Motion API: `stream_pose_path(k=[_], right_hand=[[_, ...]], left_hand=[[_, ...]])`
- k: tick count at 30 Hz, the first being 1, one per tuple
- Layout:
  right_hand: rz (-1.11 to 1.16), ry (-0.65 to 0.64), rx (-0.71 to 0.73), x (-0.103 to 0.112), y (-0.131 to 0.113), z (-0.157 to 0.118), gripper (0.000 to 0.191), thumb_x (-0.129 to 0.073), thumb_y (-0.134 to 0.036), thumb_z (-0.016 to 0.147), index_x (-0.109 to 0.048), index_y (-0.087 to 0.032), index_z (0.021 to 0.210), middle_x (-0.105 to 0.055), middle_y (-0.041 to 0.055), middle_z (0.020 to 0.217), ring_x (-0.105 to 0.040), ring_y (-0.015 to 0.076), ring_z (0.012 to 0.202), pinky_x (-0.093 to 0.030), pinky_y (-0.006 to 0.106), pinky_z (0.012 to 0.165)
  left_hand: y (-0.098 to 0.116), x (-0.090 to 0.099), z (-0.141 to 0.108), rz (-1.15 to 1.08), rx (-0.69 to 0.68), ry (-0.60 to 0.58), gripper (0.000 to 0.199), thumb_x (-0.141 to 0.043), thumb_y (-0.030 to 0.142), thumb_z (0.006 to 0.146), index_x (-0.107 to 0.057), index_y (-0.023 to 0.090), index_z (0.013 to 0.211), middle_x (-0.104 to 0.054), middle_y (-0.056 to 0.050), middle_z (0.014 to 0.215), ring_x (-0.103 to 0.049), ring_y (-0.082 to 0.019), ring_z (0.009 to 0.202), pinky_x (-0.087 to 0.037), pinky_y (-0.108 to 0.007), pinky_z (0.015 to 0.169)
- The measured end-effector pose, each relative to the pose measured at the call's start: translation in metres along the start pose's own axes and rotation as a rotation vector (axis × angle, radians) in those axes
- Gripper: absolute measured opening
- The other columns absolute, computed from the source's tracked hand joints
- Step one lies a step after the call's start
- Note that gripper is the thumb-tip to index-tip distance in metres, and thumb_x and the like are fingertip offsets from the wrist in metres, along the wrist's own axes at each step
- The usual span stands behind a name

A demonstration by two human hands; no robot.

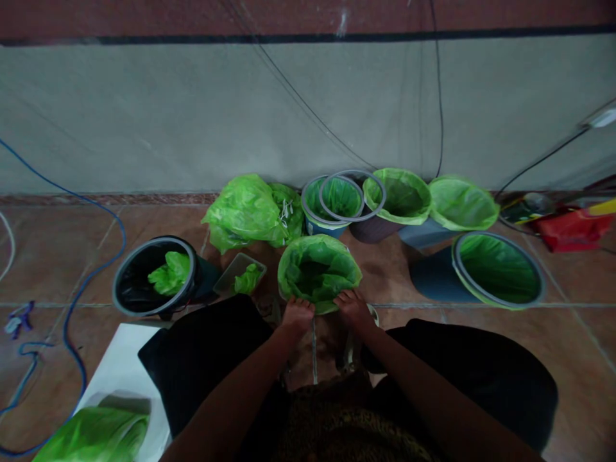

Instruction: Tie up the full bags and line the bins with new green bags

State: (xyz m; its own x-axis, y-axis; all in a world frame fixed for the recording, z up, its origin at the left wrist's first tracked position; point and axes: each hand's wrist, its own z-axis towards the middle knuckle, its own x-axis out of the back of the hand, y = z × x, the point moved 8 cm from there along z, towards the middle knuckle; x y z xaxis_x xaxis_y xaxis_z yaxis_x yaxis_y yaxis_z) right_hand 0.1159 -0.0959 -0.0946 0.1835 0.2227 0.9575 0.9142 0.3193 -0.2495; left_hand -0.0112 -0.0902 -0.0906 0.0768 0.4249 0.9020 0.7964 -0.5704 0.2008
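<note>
A bin lined with a green bag (319,273) stands between my knees, the bag folded out over its rim. My left hand (299,313) grips the near left part of the rim, fingers curled over the green bag. On the near right part, my right hand (353,309) holds the same bag edge, its fingers also bent over the rim. The bag's inside is dark and loosely creased. Just left of this bin, a small clear tray (224,280) holds a crumpled green bag (247,280).
Several green-lined bins, one of them (498,269) tilted at right, stand near the wall, with loose grey rings (380,192). Filled green bags (245,212) lie at back left. A black-lined bin (129,282), white board (120,366), blue hose (72,321) and red object (572,230) also show.
</note>
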Motion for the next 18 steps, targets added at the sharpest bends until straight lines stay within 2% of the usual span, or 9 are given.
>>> stream_pose_path(k=[4,6,9,12,15,18], right_hand=[[-0.062,-0.051,-0.011,-0.006,0.003,0.004,0.026,-0.044,-0.011,0.088,-0.068,-0.018,0.094,-0.067,0.0085,0.096,-0.054,0.0237,0.103,-0.02,0.047,0.111],[-0.069,-0.046,-0.027,-0.009,-0.001,0.001,0.03,-0.042,-0.009,0.088,-0.067,-0.017,0.103,-0.067,0.0106,0.106,-0.052,0.0258,0.111,-0.02,0.05,0.111],[-0.054,0.001,-0.068,-0.009,-0.012,-0.005,0.044,-0.039,-0.006,0.087,-0.059,-0.015,0.125,-0.059,0.0149,0.13,-0.043,0.0292,0.128,-0.02,0.055,0.11],[0.02,0.084,-0.085,-0.001,-0.024,-0.011,0.051,-0.041,-0.006,0.085,-0.054,-0.015,0.133,-0.051,0.0154,0.141,-0.037,0.0286,0.134,-0.023,0.053,0.11],[0.164,0.191,-0.137,0.012,-0.024,-0.013,0.049,-0.045,-0.01,0.084,-0.055,-0.014,0.131,-0.053,0.0151,0.138,-0.042,0.0279,0.129,-0.029,0.047,0.109],[0.406,0.334,-0.374,0.017,0.002,-0.02,0.042,-0.047,-0.016,0.083,-0.059,-0.012,0.122,-0.061,0.0164,0.123,-0.053,0.0278,0.115,-0.04,0.045,0.101]], left_hand=[[-0.001,0.002,0.001,0.001,-0.033,0.007,0.021,-0.049,0.013,0.087,-0.069,0.014,0.093,-0.069,-0.012,0.09,-0.063,-0.024,0.093,-0.044,-0.042,0.091],[-0.007,0.006,0.001,0.005,-0.048,0.015,0.02,-0.05,0.013,0.086,-0.069,0.014,0.091,-0.069,-0.012,0.088,-0.063,-0.024,0.093,-0.044,-0.041,0.092],[-0.028,0.015,0.002,0.023,-0.043,0.029,0.019,-0.051,0.012,0.084,-0.069,0.014,0.087,-0.07,-0.011,0.087,-0.062,-0.024,0.094,-0.042,-0.041,0.095],[-0.057,0.028,0.002,0.053,0.024,0.062,0.021,-0.049,0.008,0.084,-0.069,0.013,0.084,-0.07,-0.012,0.09,-0.061,-0.025,0.1,-0.038,-0.043,0.101],[-0.076,0.043,-0.004,0.092,0.14,0.126,0.031,-0.041,0.005,0.085,-0.067,0.013,0.098,-0.065,-0.018,0.116,-0.051,-0.031,0.122,-0.03,-0.054,0.107],[-0.083,0.055,-0.018,0.012,0.361,0.282,0.044,-0.044,0.004,0.081,-0.057,0.013,0.123,-0.047,-0.021,0.142,-0.038,-0.037,0.135,-0.03,-0.059,0.106]])
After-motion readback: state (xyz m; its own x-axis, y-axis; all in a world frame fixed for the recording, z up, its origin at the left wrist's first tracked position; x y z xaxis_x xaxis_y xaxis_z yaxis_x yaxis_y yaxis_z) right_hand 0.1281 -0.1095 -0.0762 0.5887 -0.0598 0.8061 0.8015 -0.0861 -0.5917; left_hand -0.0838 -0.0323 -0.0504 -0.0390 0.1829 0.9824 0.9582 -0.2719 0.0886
